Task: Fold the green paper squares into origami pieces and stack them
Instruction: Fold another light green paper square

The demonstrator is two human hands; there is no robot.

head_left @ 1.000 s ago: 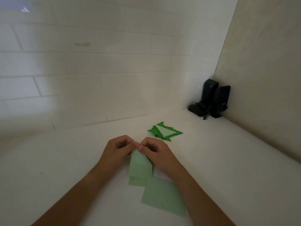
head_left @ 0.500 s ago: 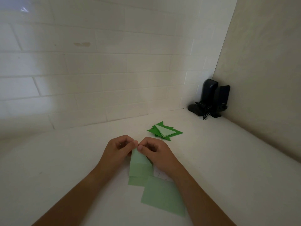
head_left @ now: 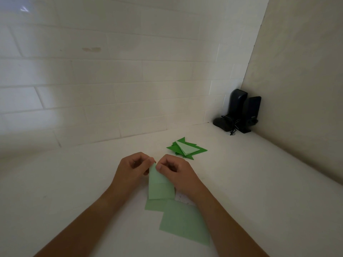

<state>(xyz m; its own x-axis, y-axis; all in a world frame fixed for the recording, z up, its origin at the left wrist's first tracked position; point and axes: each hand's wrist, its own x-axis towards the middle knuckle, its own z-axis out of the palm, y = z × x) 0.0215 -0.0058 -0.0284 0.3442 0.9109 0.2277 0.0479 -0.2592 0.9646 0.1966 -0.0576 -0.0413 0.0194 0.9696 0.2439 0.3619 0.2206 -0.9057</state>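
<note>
Both hands met over the white tabletop (head_left: 74, 182), each grip grasping the top of one pale green paper piece (head_left: 160, 186). The left hand (head_left: 132, 168) pinched its upper tip from nine o'clock, and the right hand (head_left: 174, 170) pinched it from three o'clock, fingertips nearly touching. Below the piece, toward six o'clock, flat green squares (head_left: 182, 222) lay overlapping on the tabletop. Up at one o'clock from the hands sat the stack of folded pieces (head_left: 186, 148), dark green triangles with a paler one on top. Farther off, in the corner at two o'clock, stood two black speakers (head_left: 239, 112) against the tiled wall (head_left: 111, 80).
</note>
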